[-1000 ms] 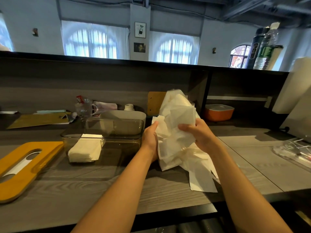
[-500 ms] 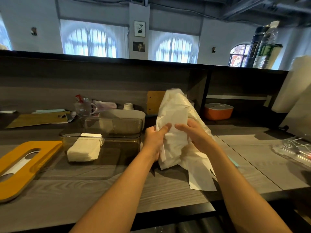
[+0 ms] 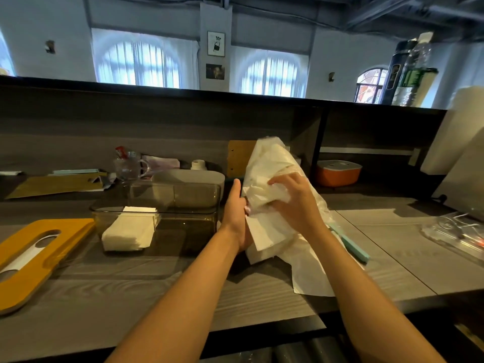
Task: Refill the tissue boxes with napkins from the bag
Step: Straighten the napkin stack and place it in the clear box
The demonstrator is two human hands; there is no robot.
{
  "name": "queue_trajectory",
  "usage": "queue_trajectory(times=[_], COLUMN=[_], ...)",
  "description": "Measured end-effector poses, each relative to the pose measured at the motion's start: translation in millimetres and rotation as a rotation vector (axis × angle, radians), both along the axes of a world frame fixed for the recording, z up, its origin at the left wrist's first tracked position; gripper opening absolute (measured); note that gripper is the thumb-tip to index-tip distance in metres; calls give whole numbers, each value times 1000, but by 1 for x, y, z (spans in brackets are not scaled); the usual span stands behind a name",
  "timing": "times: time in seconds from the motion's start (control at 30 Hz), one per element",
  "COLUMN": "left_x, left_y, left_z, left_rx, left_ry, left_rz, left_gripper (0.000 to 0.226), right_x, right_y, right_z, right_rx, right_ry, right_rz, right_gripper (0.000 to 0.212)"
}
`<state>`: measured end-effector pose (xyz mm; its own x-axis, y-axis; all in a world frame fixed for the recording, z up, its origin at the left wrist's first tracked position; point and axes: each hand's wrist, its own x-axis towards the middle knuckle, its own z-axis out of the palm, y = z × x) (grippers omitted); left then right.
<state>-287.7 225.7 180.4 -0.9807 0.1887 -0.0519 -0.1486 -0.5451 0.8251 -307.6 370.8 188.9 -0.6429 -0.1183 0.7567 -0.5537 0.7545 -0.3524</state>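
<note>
Grey wood-grain bench (image 3: 131,292) carries everything I see. Left of the white plastic napkin bag (image 3: 272,166) stands the clear smoked-plastic tissue box (image 3: 183,205), a white napkin stack (image 3: 128,231) inside. My left-hand grip (image 3: 235,213) braces the bag's side and napkins; my right-hand grip (image 3: 296,200) clutches its front.

Thin plastic bag (image 3: 275,163); woodgrain counter (image 3: 146,289)
</note>
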Motion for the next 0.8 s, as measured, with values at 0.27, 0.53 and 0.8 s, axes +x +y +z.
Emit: queue_trajectory(times=[0.27, 0.53, 0.8], left_x=[1, -15, -13], left_y=[-2, -2, 1], left_z=[-2, -15, -13], left_rx=[-138, -177, -149], left_ry=[51, -125, -65], left_rz=[34, 286, 261], left_gripper=[68, 56, 66], right_x=[12, 15, 6], right_y=[3, -2, -2], right_z=[7, 9, 4], right_rx=[-49, -164, 14], right_ry=[-223, -325, -216], right_rz=[269, 397, 115], right_gripper=[7, 27, 36])
